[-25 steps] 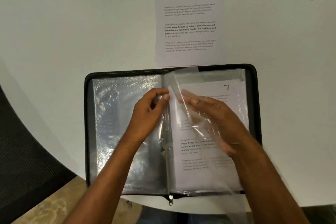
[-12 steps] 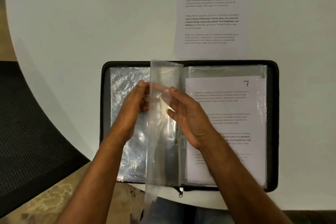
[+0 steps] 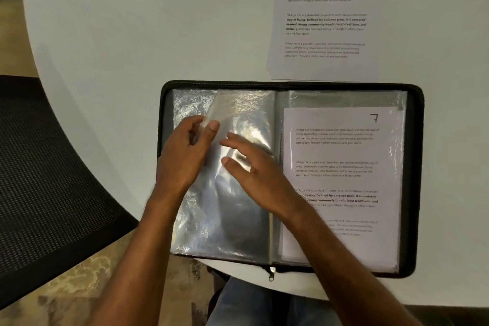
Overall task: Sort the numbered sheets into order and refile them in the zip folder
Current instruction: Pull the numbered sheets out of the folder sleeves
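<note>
A black zip folder [image 3: 416,140] lies open on the white table. Its right half shows a printed sheet marked 7 [image 3: 344,156] inside a clear sleeve. On the left half an empty clear sleeve [image 3: 238,114] is coming down over other empty sleeves. My left hand [image 3: 185,151] pinches that sleeve's free edge between thumb and fingers. Beside it, my right hand [image 3: 254,169] lies flat on the same sleeve with straight fingers. A loose printed sheet [image 3: 325,21] lies on the table just beyond the folder; its number is out of frame.
The white table [image 3: 132,34] has a curved edge at the left and near side. A black mesh chair [image 3: 39,167] stands left of it. The folder's zip pull [image 3: 271,274] hangs at the near edge, above my lap.
The clear sleeve has been turned from the right half over the spine and onto the left half. Both hands moved left with it. The camera view shifted, so the folder sits further right.
</note>
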### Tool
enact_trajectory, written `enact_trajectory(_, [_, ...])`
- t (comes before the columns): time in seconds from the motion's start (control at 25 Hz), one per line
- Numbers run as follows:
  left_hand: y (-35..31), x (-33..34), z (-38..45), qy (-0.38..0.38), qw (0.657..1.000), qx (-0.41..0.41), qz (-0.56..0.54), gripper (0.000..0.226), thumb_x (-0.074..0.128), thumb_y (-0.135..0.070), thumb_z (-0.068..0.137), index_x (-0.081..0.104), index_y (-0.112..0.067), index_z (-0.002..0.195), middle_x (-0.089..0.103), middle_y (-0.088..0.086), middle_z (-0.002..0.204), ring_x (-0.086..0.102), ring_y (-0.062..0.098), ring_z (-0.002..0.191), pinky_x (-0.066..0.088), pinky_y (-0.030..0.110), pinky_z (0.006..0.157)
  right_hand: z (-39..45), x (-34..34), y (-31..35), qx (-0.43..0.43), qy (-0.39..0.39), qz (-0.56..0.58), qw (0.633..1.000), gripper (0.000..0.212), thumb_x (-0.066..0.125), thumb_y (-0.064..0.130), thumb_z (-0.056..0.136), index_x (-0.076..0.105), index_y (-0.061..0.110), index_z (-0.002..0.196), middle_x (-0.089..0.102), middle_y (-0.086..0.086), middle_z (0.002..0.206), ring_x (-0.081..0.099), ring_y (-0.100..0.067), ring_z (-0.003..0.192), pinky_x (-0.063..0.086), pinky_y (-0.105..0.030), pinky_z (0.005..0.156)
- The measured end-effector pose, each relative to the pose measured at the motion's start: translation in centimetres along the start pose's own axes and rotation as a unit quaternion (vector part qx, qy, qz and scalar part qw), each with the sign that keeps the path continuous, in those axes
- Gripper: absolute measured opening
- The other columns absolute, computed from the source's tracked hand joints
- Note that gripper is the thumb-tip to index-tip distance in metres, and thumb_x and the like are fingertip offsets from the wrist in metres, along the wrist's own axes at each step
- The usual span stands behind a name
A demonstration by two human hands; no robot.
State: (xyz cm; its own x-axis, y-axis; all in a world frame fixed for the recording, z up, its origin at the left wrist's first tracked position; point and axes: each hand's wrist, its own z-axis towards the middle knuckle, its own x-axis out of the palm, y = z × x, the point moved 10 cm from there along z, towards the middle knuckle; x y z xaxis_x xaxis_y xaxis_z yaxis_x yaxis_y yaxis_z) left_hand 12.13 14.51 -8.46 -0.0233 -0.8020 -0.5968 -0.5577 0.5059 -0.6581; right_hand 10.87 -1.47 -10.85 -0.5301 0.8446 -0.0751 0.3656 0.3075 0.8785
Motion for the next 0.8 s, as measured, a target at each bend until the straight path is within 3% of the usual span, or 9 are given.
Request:
enact_trajectory(0.08, [-0.2, -0.8, -0.4, -0.044, 0.996, -0.004, 0.073, 0.053, 0.032, -0.084, 0.091, 0.057, -0.039, 0.108, 0.063, -0.019, 0.101, 0.061, 0.008, 0.096, 0.049, 0.039, 0.086, -0.5, -0.2, 0.5, -0.05, -0.009, -0.084, 0.995, 0.042, 0.061, 0.028, 0.101, 0.057, 0.029, 0.142, 0.044, 0.012, 0.157, 0.033, 0.0, 0.146, 0.039, -0.033, 0.119])
enact_trajectory(0.16, [-0.3, -1.2, -0.4, -0.079, 0.989, -0.005, 0.121, 0.044, 0.042, -0.08, 0.091, 0.052, -0.04, 0.106, 0.059, -0.021, 0.094, 0.059, 0.008, 0.089, 0.044, 0.036, 0.08, -1.2, -1.5, 1.6, -0.126, -0.056, -0.196, 0.971, 0.04, 0.059, 0.026, 0.099, 0.059, 0.024, 0.139, 0.051, 0.009, 0.151, 0.039, -0.005, 0.143, 0.039, -0.033, 0.117])
enact_trajectory(0.24, [0.0, -1.4, -0.2, -0.107, 0.981, 0.005, 0.161, 0.045, 0.064, -0.064, 0.09, 0.052, -0.035, 0.122, 0.063, -0.017, 0.108, 0.063, 0.016, 0.102, 0.047, 0.037, 0.082, -1.9, -3.8, 1.9, -0.154, -0.113, -0.254, 0.948, 0.038, 0.059, 0.024, 0.099, 0.061, 0.021, 0.137, 0.055, 0.005, 0.148, 0.045, -0.01, 0.14, 0.039, -0.033, 0.116])
enact_trajectory(0.36, [0.6, -1.2, 0.1, -0.149, 0.97, 0.002, 0.19, 0.081, 0.078, -0.044, 0.087, 0.036, -0.022, 0.153, 0.055, 0.003, 0.145, 0.053, 0.03, 0.131, 0.044, 0.05, 0.102, -2.7, -8.6, 0.3, -0.115, -0.193, -0.281, 0.933, 0.044, 0.063, 0.022, 0.099, 0.055, 0.02, 0.142, 0.05, 0.0, 0.152, 0.041, -0.014, 0.144, 0.035, -0.039, 0.12])
enact_trajectory(0.48, [-0.1, -1.1, -0.6, -0.211, 0.948, 0.009, 0.237, 0.101, 0.079, -0.041, 0.084, 0.021, -0.013, 0.16, 0.038, 0.012, 0.156, 0.035, 0.033, 0.141, 0.031, 0.05, 0.112, -4.4, -14.5, -2.1, -0.068, -0.28, -0.314, 0.905, 0.051, 0.062, 0.026, 0.1, 0.048, 0.015, 0.148, 0.042, -0.003, 0.159, 0.036, -0.017, 0.148, 0.03, -0.043, 0.123])
enact_trajectory(0.56, [-1.0, -0.6, -0.8, -0.23, 0.936, 0.027, 0.266, 0.102, 0.078, -0.04, 0.083, 0.018, -0.013, 0.161, 0.027, 0.013, 0.161, 0.026, 0.033, 0.147, 0.024, 0.049, 0.115, -5.5, -18.1, -3.7, -0.039, -0.323, -0.324, 0.889, 0.058, 0.06, 0.031, 0.102, 0.041, 0.013, 0.153, 0.036, -0.006, 0.163, 0.033, -0.021, 0.15, 0.027, -0.046, 0.124])
enact_trajectory(0.64, [-2.1, 1.0, -0.5, -0.196, 0.939, 0.066, 0.276, 0.091, 0.076, -0.035, 0.086, 0.024, -0.016, 0.159, 0.025, 0.014, 0.163, 0.024, 0.034, 0.149, 0.022, 0.052, 0.116, -6.3, -20.7, -4.6, -0.032, -0.345, -0.344, 0.873, 0.064, 0.058, 0.037, 0.102, 0.036, 0.01, 0.156, 0.033, -0.01, 0.164, 0.03, -0.026, 0.152, 0.027, -0.05, 0.123])
enact_trajectory(0.8, [-5.6, 7.6, -0.7, -0.03, 0.948, 0.199, 0.247, 0.062, 0.072, -0.032, 0.09, 0.048, -0.024, 0.146, 0.041, 0.008, 0.152, 0.036, 0.028, 0.14, 0.026, 0.051, 0.116, -6.6, -23.5, -6.1, 0.049, -0.347, -0.421, 0.836, 0.078, 0.042, 0.059, 0.102, 0.02, 0.015, 0.162, 0.011, -0.01, 0.171, 0.007, -0.033, 0.158, 0.012, -0.054, 0.127])
